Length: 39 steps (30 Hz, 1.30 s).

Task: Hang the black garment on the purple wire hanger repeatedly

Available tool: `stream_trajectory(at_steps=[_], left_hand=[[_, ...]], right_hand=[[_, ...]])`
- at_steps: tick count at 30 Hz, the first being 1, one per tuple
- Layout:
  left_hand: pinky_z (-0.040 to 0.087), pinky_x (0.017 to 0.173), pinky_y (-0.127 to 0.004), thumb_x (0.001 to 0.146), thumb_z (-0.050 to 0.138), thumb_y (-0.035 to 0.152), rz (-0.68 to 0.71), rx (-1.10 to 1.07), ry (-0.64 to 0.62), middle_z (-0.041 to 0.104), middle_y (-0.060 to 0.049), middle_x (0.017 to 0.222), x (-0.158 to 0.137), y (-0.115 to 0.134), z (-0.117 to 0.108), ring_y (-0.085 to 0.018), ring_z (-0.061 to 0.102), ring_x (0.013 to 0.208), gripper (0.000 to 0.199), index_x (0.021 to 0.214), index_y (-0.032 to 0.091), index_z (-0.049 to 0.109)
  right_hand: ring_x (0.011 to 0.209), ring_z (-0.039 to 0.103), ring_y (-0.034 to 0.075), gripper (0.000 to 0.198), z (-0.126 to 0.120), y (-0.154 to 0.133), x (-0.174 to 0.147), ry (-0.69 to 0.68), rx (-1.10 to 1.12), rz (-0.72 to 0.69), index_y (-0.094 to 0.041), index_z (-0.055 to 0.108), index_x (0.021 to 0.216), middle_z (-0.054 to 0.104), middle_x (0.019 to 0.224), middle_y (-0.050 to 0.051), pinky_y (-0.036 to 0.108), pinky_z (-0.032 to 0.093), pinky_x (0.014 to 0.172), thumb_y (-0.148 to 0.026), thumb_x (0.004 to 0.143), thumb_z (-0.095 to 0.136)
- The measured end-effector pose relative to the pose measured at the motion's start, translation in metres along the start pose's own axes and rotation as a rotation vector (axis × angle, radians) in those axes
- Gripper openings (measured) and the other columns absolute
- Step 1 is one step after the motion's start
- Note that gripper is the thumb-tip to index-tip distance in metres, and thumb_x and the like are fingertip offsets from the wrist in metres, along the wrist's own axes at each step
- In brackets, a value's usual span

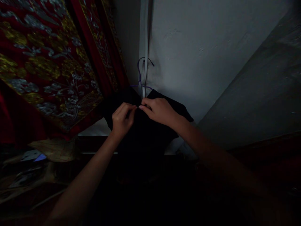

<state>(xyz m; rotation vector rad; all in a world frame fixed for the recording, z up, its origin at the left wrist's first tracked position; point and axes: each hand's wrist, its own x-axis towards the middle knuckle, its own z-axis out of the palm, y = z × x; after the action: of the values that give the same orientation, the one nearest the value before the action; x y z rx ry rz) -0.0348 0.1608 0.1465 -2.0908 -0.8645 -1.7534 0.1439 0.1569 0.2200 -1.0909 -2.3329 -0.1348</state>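
A black shirt (147,135) hangs from a thin purple hanger (139,73) against the wall. Just below its neck opening, my left hand (122,117) pinches the cloth between thumb and fingertips. My right hand (158,109) is closed in a similar pinch a little to the right, its fingertips almost meeting those of the left. Something tiny and pale shows between the two pinches, too small and dark to name. The lower part of the shirt is lost in shadow.
Red cloth (47,67) with gold and silver embroidery hangs close on the left. A pale strap or cable (146,34) runs down the white wall (192,47) behind the hanger. Dim clutter, including a brownish bag-like thing (56,149), lies at the lower left.
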Motion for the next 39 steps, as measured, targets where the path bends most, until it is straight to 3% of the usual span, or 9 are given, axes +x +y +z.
stream_trajectory(at_steps=[7, 10, 14, 20, 23, 26, 28, 33, 39], left_hand=[[0.048, 0.068, -0.026, 0.094, 0.058, 0.015, -0.056, -0.05, -0.002, 0.062, -0.002, 0.078, -0.009, 0.001, 0.006, -0.014, 0.06, 0.073, 0.009, 0.086, 0.018, 0.06], [0.047, 0.069, -0.028, 0.095, 0.054, 0.015, -0.107, -0.117, -0.127, 0.061, -0.003, 0.079, -0.032, 0.001, 0.015, -0.016, 0.06, 0.075, 0.011, 0.086, 0.019, 0.059], [0.048, 0.064, -0.027, 0.095, 0.052, 0.016, -0.135, -0.197, -0.33, 0.063, -0.004, 0.078, -0.079, 0.01, 0.017, -0.016, 0.061, 0.072, 0.012, 0.088, 0.02, 0.061], [0.053, 0.072, -0.029, 0.099, 0.051, 0.019, -0.24, -0.285, -0.508, 0.068, -0.006, 0.085, -0.122, 0.034, -0.001, -0.017, 0.066, 0.079, 0.012, 0.094, 0.021, 0.062], [0.053, 0.084, -0.035, 0.097, 0.058, 0.024, -0.318, -0.27, -0.42, 0.066, -0.008, 0.099, -0.105, 0.036, 0.003, -0.02, 0.065, 0.094, 0.009, 0.105, 0.02, 0.06], [0.052, 0.087, -0.035, 0.084, 0.076, 0.037, -0.482, -0.2, -0.071, 0.056, -0.011, 0.118, -0.063, 0.027, 0.017, -0.023, 0.059, 0.106, 0.052, 0.125, 0.02, 0.048], [0.051, 0.086, -0.033, 0.075, 0.083, 0.04, -0.586, -0.222, 0.071, 0.053, -0.011, 0.123, -0.031, 0.017, 0.026, -0.023, 0.058, 0.107, 0.074, 0.132, 0.022, 0.04], [0.048, 0.069, -0.024, 0.075, 0.076, 0.025, -0.8, -0.562, -0.031, 0.062, 0.001, 0.081, 0.023, -0.007, 0.037, -0.014, 0.062, 0.071, 0.048, 0.114, 0.02, 0.048], [0.041, 0.055, -0.019, 0.07, 0.062, 0.013, -1.033, -0.763, -0.024, 0.058, 0.005, 0.062, 0.03, -0.018, 0.036, -0.01, 0.054, 0.054, 0.032, 0.102, 0.016, 0.06]], right_hand=[[0.061, 0.05, 0.013, 0.025, 0.012, -0.015, 0.005, 0.101, 0.188, 0.077, -0.017, 0.064, 0.076, 0.056, 0.063, -0.001, 0.026, 0.029, 0.061, -0.027, 0.097, 0.055], [0.061, 0.048, 0.011, 0.031, 0.013, -0.018, 0.017, 0.293, 0.396, 0.063, -0.017, 0.057, 0.071, 0.05, 0.063, -0.003, 0.025, 0.032, 0.062, -0.029, 0.099, 0.052], [0.062, 0.047, 0.01, 0.034, -0.01, -0.005, 0.021, 0.566, 0.564, 0.12, -0.018, 0.054, 0.07, 0.046, 0.062, -0.004, 0.024, 0.034, 0.061, -0.035, 0.099, 0.052], [0.045, 0.031, 0.008, 0.03, -0.035, 0.045, -0.05, 0.807, 0.852, 0.478, -0.019, 0.053, 0.058, 0.038, 0.052, -0.006, 0.026, 0.021, 0.044, -0.031, 0.077, 0.073], [0.043, 0.026, 0.008, 0.031, -0.036, 0.058, -0.093, 0.861, 1.167, 0.63, -0.021, 0.05, 0.058, 0.033, 0.052, -0.007, 0.024, 0.019, 0.041, -0.035, 0.067, 0.075], [0.041, 0.03, 0.009, 0.04, -0.031, 0.055, -0.121, 0.801, 1.427, 0.623, -0.023, 0.041, 0.054, 0.025, 0.047, -0.008, 0.024, 0.033, 0.044, -0.04, 0.07, 0.073], [0.043, 0.039, 0.01, 0.046, -0.021, 0.046, -0.132, 0.85, 1.558, 0.632, -0.023, 0.036, 0.052, 0.028, 0.046, -0.007, 0.025, 0.044, 0.05, -0.042, 0.07, 0.074], [0.068, 0.068, 0.018, 0.028, 0.029, 0.019, -0.155, 0.947, 1.759, 0.893, -0.024, 0.057, 0.061, 0.069, 0.067, -0.002, 0.033, 0.058, 0.07, -0.045, 0.07, 0.074], [0.081, 0.073, 0.023, 0.027, 0.08, -0.004, -0.189, 0.846, 1.907, 1.166, -0.024, 0.071, 0.075, 0.076, 0.08, -0.001, 0.04, 0.058, 0.085, -0.046, 0.065, 0.081]])
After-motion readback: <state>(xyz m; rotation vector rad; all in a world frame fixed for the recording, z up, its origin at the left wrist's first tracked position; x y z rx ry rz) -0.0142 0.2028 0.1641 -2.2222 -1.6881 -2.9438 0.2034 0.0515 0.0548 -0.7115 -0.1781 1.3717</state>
